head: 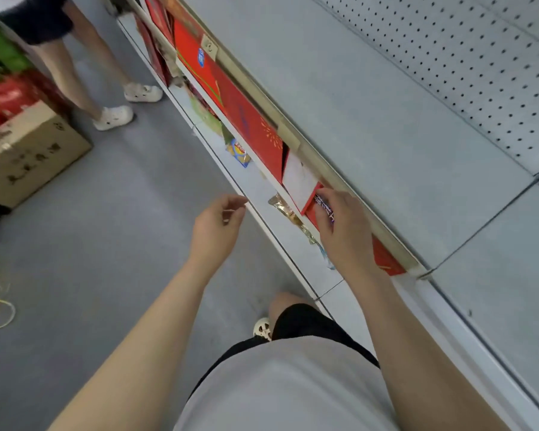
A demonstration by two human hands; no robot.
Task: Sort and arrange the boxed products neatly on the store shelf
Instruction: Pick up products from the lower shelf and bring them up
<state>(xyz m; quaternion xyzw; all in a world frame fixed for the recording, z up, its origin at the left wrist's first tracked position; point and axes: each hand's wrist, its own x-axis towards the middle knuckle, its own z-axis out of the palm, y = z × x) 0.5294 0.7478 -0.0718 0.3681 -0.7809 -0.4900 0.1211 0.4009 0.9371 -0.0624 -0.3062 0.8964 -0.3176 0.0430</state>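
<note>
The red box (319, 209) under the right hand (344, 231) probably wants to be slid flush with the row (246, 119) on the shelf (386, 126), kept upright and square. It's gripped at its top edge, while nothing is held in the loosely curled left hand (218, 217). It's flat, glossy red, with dark print.

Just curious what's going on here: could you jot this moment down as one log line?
right hand: grips red box on shelf | left hand: free, holds nothing | red boxes: standing in a row
</note>
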